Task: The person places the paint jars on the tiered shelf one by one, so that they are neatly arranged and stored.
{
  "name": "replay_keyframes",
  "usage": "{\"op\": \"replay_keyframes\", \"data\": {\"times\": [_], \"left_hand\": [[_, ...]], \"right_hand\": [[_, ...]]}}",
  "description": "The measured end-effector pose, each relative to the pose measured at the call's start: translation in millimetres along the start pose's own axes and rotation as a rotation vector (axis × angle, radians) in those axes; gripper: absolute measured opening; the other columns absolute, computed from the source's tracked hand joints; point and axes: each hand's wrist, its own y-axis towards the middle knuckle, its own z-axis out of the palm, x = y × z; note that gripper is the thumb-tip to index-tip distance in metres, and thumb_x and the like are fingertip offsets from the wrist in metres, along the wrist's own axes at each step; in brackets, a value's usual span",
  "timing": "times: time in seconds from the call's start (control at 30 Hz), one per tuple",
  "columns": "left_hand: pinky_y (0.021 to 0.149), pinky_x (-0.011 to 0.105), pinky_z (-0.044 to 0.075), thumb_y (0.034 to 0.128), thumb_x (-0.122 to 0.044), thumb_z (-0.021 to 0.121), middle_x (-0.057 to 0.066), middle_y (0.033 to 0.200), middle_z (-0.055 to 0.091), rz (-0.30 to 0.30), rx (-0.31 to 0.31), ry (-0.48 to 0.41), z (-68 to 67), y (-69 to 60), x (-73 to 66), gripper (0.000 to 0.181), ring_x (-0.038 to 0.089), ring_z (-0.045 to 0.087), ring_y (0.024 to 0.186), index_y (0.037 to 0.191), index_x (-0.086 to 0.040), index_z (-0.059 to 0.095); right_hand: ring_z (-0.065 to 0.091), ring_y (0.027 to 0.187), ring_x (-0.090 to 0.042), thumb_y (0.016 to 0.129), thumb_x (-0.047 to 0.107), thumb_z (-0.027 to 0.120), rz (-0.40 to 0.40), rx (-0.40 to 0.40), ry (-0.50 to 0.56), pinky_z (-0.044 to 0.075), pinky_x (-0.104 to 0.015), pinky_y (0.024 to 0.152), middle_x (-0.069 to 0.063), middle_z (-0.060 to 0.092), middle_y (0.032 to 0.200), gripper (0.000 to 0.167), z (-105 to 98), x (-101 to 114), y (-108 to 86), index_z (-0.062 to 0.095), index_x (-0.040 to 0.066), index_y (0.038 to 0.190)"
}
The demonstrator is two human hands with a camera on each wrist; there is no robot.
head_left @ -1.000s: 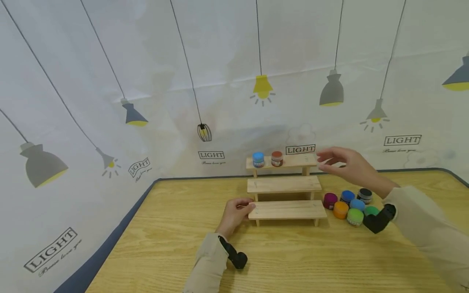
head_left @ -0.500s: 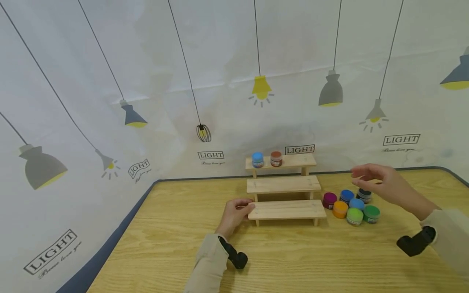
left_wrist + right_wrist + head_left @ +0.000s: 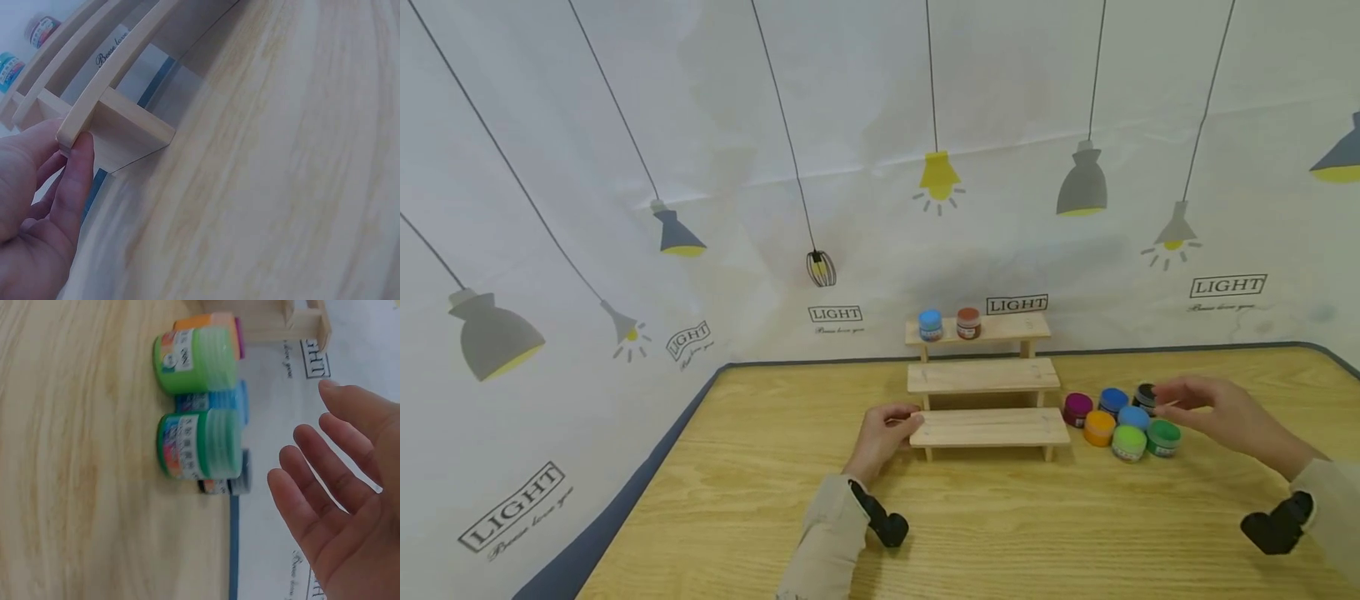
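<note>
A three-step wooden stand (image 3: pixel 989 427) carries a light blue jar (image 3: pixel 930 326) and a red-brown jar (image 3: pixel 968 323) on its top step. My left hand (image 3: pixel 880 439) pinches the left end of the lowest step; in the left wrist view the thumb and fingers of that hand (image 3: pixel 44 200) grip the board's corner. Beside the black jar (image 3: pixel 1146 398), at the right of the jar group, is my right hand (image 3: pixel 1232 417). The right wrist view has this hand (image 3: pixel 350 487) with fingers spread and slightly bent, holding nothing, over the green jar (image 3: pixel 200 445).
Right of the stand, several jars stand close together on the wooden table (image 3: pixel 737 500): purple (image 3: pixel 1078 410), dark blue (image 3: pixel 1113 402), orange (image 3: pixel 1099 428), blue (image 3: pixel 1133 418), light green (image 3: pixel 1128 443) and green (image 3: pixel 1163 438). A lamp-printed white sheet (image 3: pixel 865 100) rises behind.
From beside the top step, my right hand has moved right and down to the black jar, uncovering the green jar. My left hand keeps its grip on the lowest step.
</note>
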Motion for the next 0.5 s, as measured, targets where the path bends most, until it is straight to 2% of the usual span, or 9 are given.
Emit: {"op": "replay_keyframes", "data": {"times": [0.2, 0.4, 0.5], "left_hand": [[0.059, 0.029, 0.050, 0.0829, -0.018, 0.064, 0.008, 0.094, 0.061, -0.003, -0.004, 0.010, 0.7, 2.8, 4.4, 0.026, 0.011, 0.056, 0.067, 0.102, -0.001, 0.065], [0.061, 0.034, 0.050, 0.0845, -0.012, 0.061, 0.012, 0.096, 0.060, -0.004, 0.006, 0.000, 0.4, -4.9, -9.4, 0.025, 0.012, 0.055, 0.066, 0.103, 0.004, 0.063], [0.061, 0.034, 0.050, 0.0847, -0.012, 0.061, 0.013, 0.096, 0.061, 0.001, 0.007, 0.005, 0.1, -6.3, -11.7, 0.025, 0.012, 0.055, 0.066, 0.103, 0.004, 0.063]], "right_hand": [[0.049, 0.078, 0.009, 0.087, 0.021, 0.058, 0.077, 0.087, 0.026, 0.047, -0.024, 0.062, -0.018, 0.058, 0.101, 0.037, 3, -15, -5.0, 0.053, -0.007, 0.111], [0.049, 0.081, 0.008, 0.085, 0.024, 0.060, 0.097, 0.137, 0.060, 0.047, -0.024, 0.065, -0.023, 0.055, 0.108, 0.045, 11, -28, -8.0, 0.050, -0.007, 0.117], [0.046, 0.083, 0.011, 0.084, 0.025, 0.062, 0.110, 0.169, 0.080, 0.047, -0.024, 0.067, -0.026, 0.051, 0.114, 0.049, 14, -34, -7.7, 0.049, -0.006, 0.119]]}}
